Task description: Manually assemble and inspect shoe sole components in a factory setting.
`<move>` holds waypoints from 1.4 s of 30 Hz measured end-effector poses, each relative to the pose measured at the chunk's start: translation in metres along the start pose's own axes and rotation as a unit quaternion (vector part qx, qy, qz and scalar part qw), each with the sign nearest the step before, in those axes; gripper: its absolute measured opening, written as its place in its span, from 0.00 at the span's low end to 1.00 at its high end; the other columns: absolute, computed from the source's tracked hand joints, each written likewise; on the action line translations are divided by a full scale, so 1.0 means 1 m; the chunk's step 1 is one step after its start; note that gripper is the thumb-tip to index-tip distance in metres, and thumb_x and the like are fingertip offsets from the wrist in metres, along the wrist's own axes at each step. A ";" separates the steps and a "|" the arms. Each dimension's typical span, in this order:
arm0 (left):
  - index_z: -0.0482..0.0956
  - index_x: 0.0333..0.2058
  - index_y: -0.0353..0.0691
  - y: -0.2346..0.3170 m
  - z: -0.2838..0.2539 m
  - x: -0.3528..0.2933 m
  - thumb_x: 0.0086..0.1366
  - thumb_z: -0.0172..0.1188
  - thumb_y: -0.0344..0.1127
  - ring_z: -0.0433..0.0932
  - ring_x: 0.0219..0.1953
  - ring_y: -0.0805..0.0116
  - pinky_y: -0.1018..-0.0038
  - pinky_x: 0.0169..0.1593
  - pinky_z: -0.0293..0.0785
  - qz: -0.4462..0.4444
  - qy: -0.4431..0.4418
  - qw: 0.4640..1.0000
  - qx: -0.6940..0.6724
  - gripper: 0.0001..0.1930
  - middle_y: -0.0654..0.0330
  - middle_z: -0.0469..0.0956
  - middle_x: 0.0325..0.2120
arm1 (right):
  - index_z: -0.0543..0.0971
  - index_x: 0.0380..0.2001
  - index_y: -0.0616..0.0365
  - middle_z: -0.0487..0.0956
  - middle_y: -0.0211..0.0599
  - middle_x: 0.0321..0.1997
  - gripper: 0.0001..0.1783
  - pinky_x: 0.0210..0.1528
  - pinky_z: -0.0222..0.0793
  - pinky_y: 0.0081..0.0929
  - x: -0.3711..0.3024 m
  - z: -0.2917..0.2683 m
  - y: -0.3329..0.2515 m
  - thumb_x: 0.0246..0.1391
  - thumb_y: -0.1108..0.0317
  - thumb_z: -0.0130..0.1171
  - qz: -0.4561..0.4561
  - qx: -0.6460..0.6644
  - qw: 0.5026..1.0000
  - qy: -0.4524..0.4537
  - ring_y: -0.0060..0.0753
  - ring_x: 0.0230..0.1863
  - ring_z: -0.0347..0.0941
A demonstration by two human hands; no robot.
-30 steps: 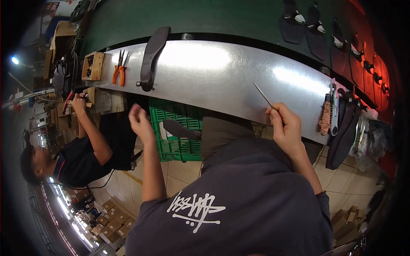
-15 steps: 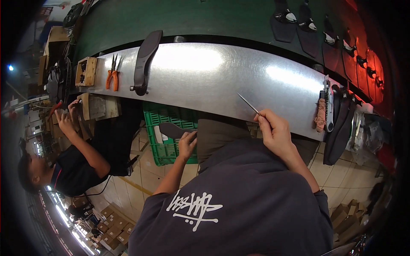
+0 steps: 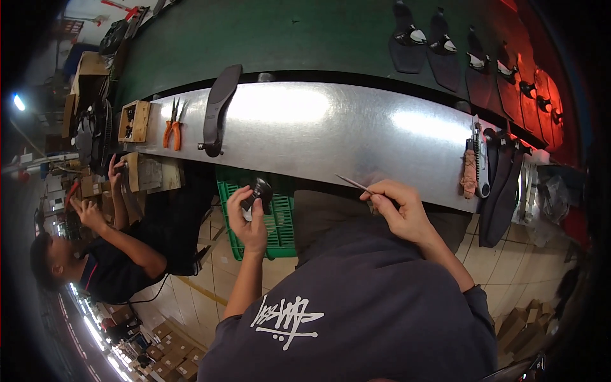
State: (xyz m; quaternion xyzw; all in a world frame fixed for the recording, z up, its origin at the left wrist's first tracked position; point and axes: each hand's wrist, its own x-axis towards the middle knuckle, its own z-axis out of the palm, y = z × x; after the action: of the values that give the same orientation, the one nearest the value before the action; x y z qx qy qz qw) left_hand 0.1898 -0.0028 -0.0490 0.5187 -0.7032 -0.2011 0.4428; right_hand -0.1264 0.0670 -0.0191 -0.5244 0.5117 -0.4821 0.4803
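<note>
Although partly covered by the left hand [image 3: 249,224], shows as a dark glossy piece [image 3: 261,188], held over the green crate [image 3: 283,239], just off the near edge of the metal surface [image 3: 305,140]. Is pinched between thumb and bent fingers. Cannot tell full outline from this angle.

Judged light: is borne one-handed, near the fingertips. Probably firm with a little give; may slip, given the sheen, and may scuff. Best taken by the rim, thumb opposed to fingers, sparing the shiny face.

On the other side, note a slender metal tool [image 3: 351,183], gripped in the right hand [image 3: 401,210] between thumb and curled fingers at its rear end. Points leftward, with tip showing against the near edge of the surface; cannot tell whether touching. Judged rigid, light, apt to roll; best held well behind the point.

Note also a dark sole-shaped strip [image 3: 219,108] toward the surface's left end, reaching past its far edge. Looks stiff but springy; best lifted by its sides.
</note>
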 end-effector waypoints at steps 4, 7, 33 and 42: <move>0.77 0.42 0.33 0.076 0.016 0.048 0.56 0.64 0.22 0.75 0.46 0.63 0.71 0.50 0.70 0.077 0.022 0.995 -0.064 0.14 0.52 0.76 0.44 | 0.77 0.50 0.61 0.77 0.30 0.28 0.15 0.29 0.63 0.16 0.005 0.003 -0.033 0.62 0.73 0.48 0.077 0.148 0.979 -0.117 0.17 0.25 0.68; 0.78 0.42 0.29 0.105 0.050 0.067 0.59 0.61 0.20 0.78 0.44 0.66 0.74 0.49 0.73 0.062 -0.120 0.974 -0.182 0.11 0.48 0.79 0.43 | 0.68 0.61 0.58 0.75 0.28 0.26 0.21 0.28 0.62 0.14 0.004 0.003 -0.039 0.66 0.69 0.43 0.109 0.230 0.956 -0.148 0.13 0.24 0.65; 0.77 0.41 0.35 0.118 0.130 0.014 0.60 0.19 0.79 0.72 0.27 0.73 0.81 0.34 0.66 -0.487 -0.405 0.684 -0.362 0.52 0.62 0.74 0.23 | 0.44 0.72 0.43 0.72 0.26 0.20 0.39 0.20 0.61 0.13 -0.041 -0.034 -0.020 0.62 0.74 0.46 0.248 0.245 0.927 -0.135 0.12 0.19 0.63; 0.80 0.31 0.34 0.118 0.128 0.016 0.53 0.18 0.84 0.68 0.23 0.76 0.82 0.29 0.63 -0.488 -0.448 0.653 -0.368 0.56 0.67 0.72 0.19 | 0.45 0.72 0.41 0.69 0.23 0.18 0.40 0.21 0.59 0.12 -0.037 -0.033 -0.033 0.61 0.74 0.48 0.278 0.232 0.922 -0.139 0.12 0.18 0.62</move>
State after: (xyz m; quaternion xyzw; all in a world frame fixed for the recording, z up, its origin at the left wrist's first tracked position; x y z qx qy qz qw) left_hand 0.0175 0.0051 -0.0222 0.4284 -0.3305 -0.8383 0.0667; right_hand -0.1575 0.1043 0.0152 -0.2970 0.4390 -0.3569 0.7692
